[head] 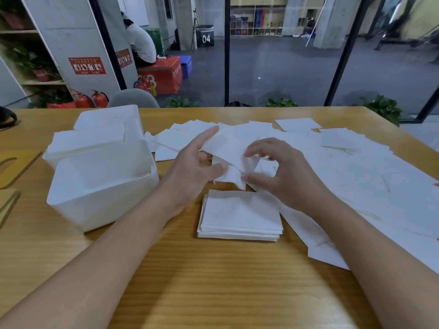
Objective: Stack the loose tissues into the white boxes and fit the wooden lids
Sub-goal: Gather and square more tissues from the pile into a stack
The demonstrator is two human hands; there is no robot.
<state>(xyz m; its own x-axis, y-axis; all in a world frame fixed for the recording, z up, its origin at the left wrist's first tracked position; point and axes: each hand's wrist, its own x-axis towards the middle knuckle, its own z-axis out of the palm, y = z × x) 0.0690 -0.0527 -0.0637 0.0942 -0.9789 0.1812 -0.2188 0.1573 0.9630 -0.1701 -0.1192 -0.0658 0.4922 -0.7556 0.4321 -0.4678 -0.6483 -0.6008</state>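
Observation:
A white tissue (229,150) is lifted above the table between both hands. My left hand (192,169) pinches its left edge between thumb and fingers. My right hand (282,172) pinches its right side with curled fingers. Just below lies a neat stack of tissues (240,217) on the wooden table (213,281). Loose tissues (344,167) cover the table's right half and back. Three white boxes stand at the left: the nearest (99,198), one behind it (88,143) filled with tissues, and a third (111,117) at the back. Wooden lids (16,165) lie at the far left edge.
A grey chair back (134,98) rises behind the table's far edge. A dark object (7,117) sits at the far left corner. Behind the glass wall a person sits on a red box (164,74). Potted plants line the floor past the table.

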